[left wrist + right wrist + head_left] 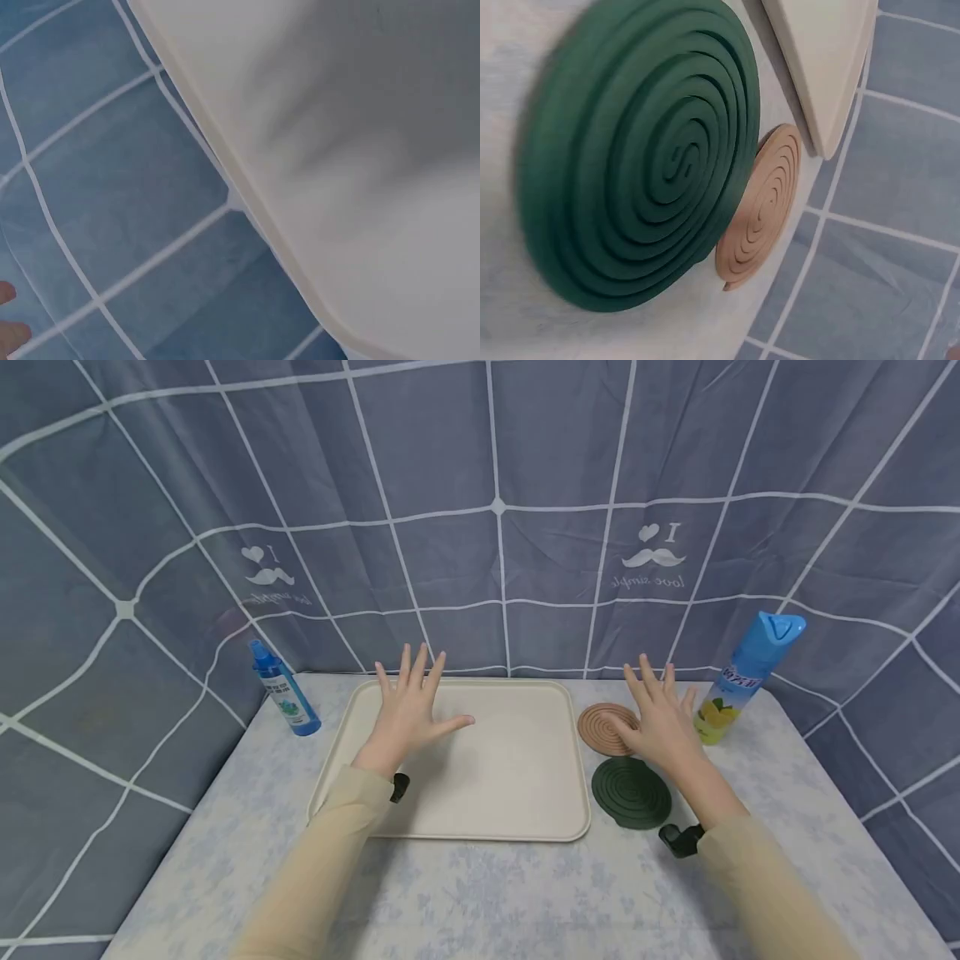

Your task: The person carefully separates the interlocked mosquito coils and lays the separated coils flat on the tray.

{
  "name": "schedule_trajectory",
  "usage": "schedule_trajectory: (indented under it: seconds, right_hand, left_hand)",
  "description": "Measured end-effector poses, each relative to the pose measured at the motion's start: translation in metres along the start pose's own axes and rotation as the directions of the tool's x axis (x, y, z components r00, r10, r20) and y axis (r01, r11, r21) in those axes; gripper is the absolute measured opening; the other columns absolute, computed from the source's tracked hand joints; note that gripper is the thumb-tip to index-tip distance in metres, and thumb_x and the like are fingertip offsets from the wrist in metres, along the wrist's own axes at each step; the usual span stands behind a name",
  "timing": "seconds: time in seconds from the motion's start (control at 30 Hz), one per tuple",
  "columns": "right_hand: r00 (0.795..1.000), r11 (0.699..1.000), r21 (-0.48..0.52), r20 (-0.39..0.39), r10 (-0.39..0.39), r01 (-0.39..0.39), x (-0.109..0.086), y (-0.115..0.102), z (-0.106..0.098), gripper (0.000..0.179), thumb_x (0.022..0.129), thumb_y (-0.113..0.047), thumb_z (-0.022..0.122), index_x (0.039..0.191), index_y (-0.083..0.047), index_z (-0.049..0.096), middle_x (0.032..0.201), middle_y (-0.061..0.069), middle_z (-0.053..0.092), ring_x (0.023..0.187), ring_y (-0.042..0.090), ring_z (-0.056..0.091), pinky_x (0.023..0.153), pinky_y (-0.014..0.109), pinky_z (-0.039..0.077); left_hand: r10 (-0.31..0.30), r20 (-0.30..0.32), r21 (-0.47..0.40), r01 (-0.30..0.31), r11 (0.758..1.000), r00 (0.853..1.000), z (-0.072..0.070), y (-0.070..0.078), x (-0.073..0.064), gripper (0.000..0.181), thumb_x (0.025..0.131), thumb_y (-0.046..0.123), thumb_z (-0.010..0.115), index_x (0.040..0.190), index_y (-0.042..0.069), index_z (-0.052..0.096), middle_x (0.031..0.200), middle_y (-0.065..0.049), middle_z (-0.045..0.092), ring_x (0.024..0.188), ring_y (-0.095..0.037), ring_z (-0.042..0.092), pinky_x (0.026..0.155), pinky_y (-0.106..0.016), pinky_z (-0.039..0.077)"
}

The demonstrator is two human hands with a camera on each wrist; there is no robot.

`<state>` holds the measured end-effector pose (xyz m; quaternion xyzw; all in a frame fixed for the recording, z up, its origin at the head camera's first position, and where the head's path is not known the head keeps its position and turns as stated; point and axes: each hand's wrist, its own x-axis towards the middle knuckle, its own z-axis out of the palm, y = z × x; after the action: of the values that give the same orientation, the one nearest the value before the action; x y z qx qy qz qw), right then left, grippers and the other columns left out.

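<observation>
While the left hand (408, 714) spreads empty above the tray (517, 768) and the right hand (663, 727) likewise near the brown mat (596, 735), no handling seems underway; grasping would mean reaching down.

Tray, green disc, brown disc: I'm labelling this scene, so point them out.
Tray (498, 758), head view: bare flat bottom.
Green disc (679, 163), right wrist view: spiral's centre.
Brown disc (602, 730), head view: near its middle.

"i", "love simple" on curtain (465, 556)
</observation>
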<state>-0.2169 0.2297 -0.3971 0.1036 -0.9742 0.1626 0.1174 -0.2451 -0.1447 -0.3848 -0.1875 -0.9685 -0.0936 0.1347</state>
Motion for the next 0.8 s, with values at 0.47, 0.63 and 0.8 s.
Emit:
schedule_trajectory:
  seconds: [0.47,0.63,0.8]
  right_hand:
    - [0.980,0.978,0.205,0.178,-0.087,0.049,-0.045,0.012,-0.001,0.087,0.089,-0.047,0.070,0.155,-0.008,0.029,0.162,0.023,0.019,0.144,0.057,0.007,0.105,0.082,0.000]
    - [0.962,0.959,0.283,0.268,-0.054,-0.025,-0.060,0.022,0.007,0.092,0.087,-0.046,0.073,0.157,-0.010,0.025,0.163,0.022,0.017,0.145,0.056,0.007,0.106,0.081,0.004]
    - [0.951,0.961,0.269,0.310,-0.018,-0.069,-0.067,0.024,0.012,0.095,0.083,-0.048,0.076,0.155,-0.007,0.029,0.159,0.026,0.025,0.143,0.056,0.018,0.106,0.078,0.017]
  left_hand:
    - [0.306,0.057,-0.096,-0.300,0.949,0.950,0.023,0.033,-0.020,0.097,0.081,0.064,0.068,0.153,0.009,0.034,0.157,-0.020,0.032,0.147,-0.037,0.029,0.115,-0.061,0.029]
    - [0.373,0.093,-0.193,-0.351,0.916,0.923,0.035,0.049,-0.023,0.090,0.083,0.061,0.069,0.150,0.008,0.039,0.154,-0.018,0.039,0.142,-0.038,0.037,0.115,-0.054,0.034]
    - [0.376,0.134,-0.275,-0.331,0.903,0.917,0.048,0.066,-0.020,0.085,0.084,0.061,0.067,0.148,0.011,0.043,0.151,-0.013,0.043,0.141,-0.032,0.040,0.114,-0.049,0.036]
